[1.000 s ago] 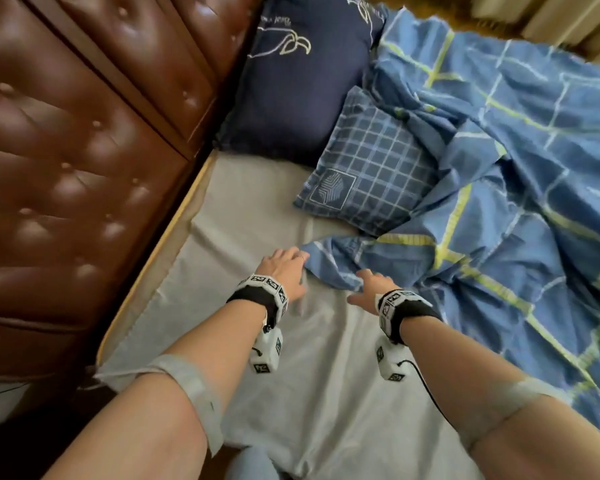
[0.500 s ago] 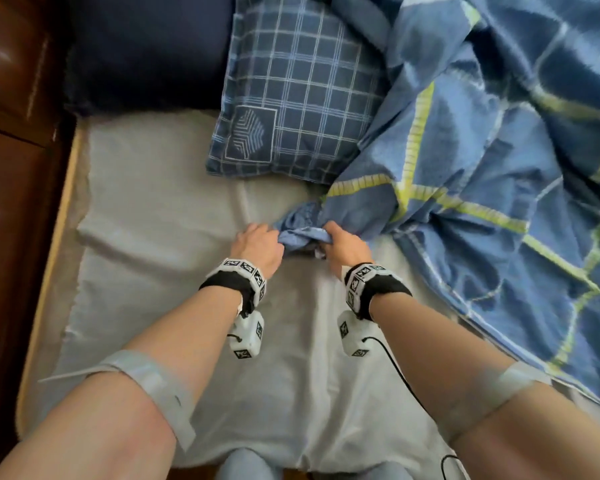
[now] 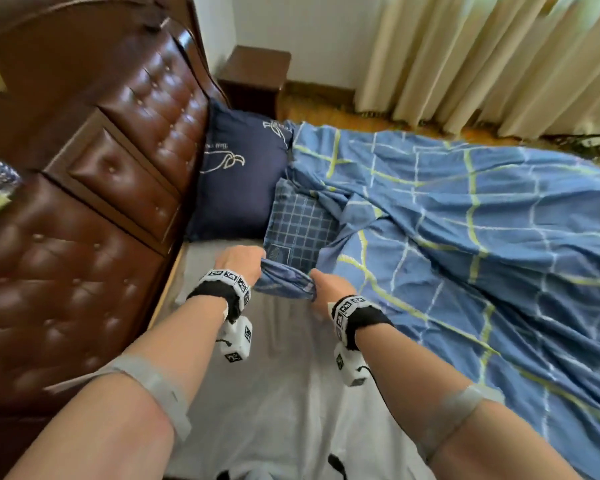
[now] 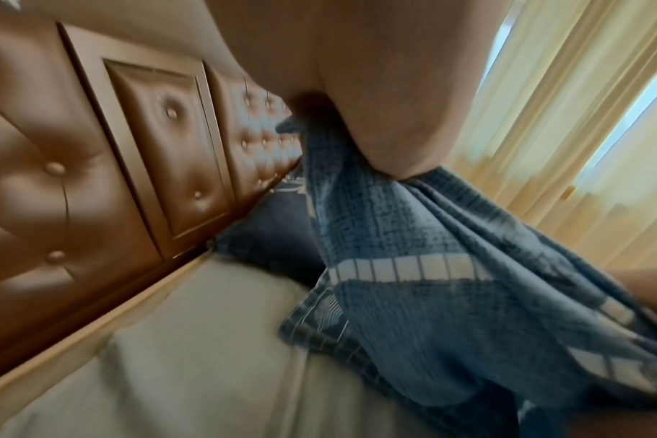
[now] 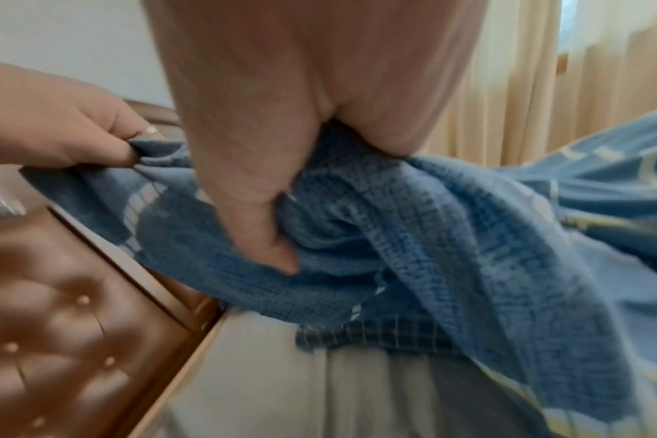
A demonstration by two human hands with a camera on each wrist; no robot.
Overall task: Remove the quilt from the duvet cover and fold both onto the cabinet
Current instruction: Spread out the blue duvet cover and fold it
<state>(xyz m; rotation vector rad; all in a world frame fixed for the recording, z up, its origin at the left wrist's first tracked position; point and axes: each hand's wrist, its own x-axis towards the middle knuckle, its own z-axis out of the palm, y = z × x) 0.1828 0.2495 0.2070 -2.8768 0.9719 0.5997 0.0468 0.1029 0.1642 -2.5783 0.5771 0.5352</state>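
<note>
A blue duvet cover (image 3: 465, 237) with yellow and white lines lies rumpled over the right side of the bed. Its near corner (image 3: 284, 284) is lifted off the sheet between my two hands. My left hand (image 3: 243, 265) grips the corner's left end, and the cloth (image 4: 413, 281) hangs from that fist. My right hand (image 3: 326, 285) grips the bunched cloth (image 5: 394, 222) a short way to the right, thumb pressed into the folds. The left hand (image 5: 57, 133) pinches an edge in the right wrist view. The quilt itself is hidden inside the cover.
A brown tufted headboard (image 3: 101, 202) runs along the left. A navy pillow (image 3: 239, 174) and a checked pillow (image 3: 302, 233) lie by it. Grey sheet (image 3: 274, 393) spreads before me. A dark wooden cabinet (image 3: 257, 77) stands at the far corner, cream curtains (image 3: 482, 64) behind the bed.
Both hands closed on the cover's corner and have lifted it off the sheet. My head has come up, so the far cabinet and curtains are in view.
</note>
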